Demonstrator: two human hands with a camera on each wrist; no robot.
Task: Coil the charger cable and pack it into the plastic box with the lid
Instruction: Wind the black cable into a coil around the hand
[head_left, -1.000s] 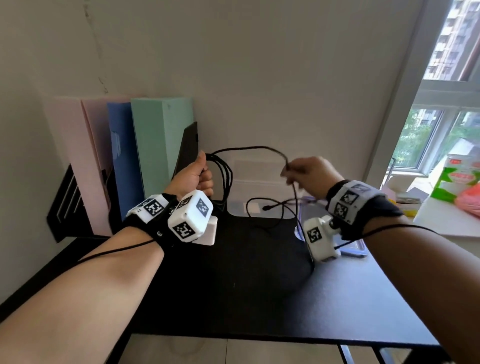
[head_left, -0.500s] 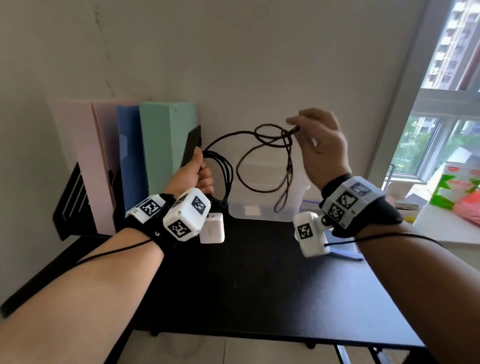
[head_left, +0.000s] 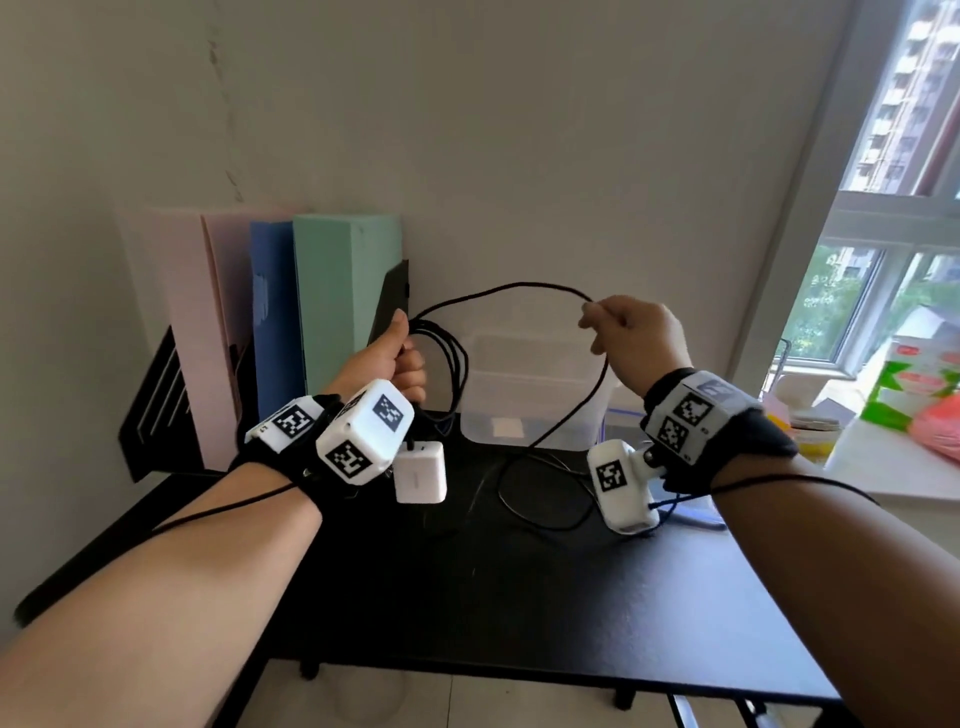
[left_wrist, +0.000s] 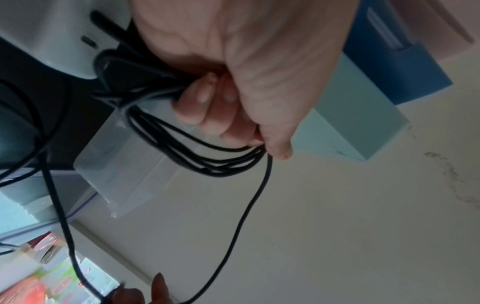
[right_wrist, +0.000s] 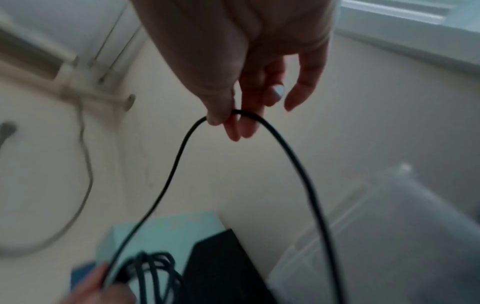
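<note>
Left hand (head_left: 400, 364) fists the finished loops of cable (head_left: 519, 287) beside the plastic box (head_left: 530, 395) (anchoring them); right hand (head_left: 631, 332) pinches slack above it, likely shaping another loop

charger cable (head_left: 519, 287): thin, black, several loops bunched at left, one strand arching right, loose tail lying on the desk | charger brick (head_left: 420, 472): white, square, hanging below the loops, near left | plastic box (head_left: 535, 389): translucent, upright at the far desk edge by the wall | lid: cannot tell
</note>
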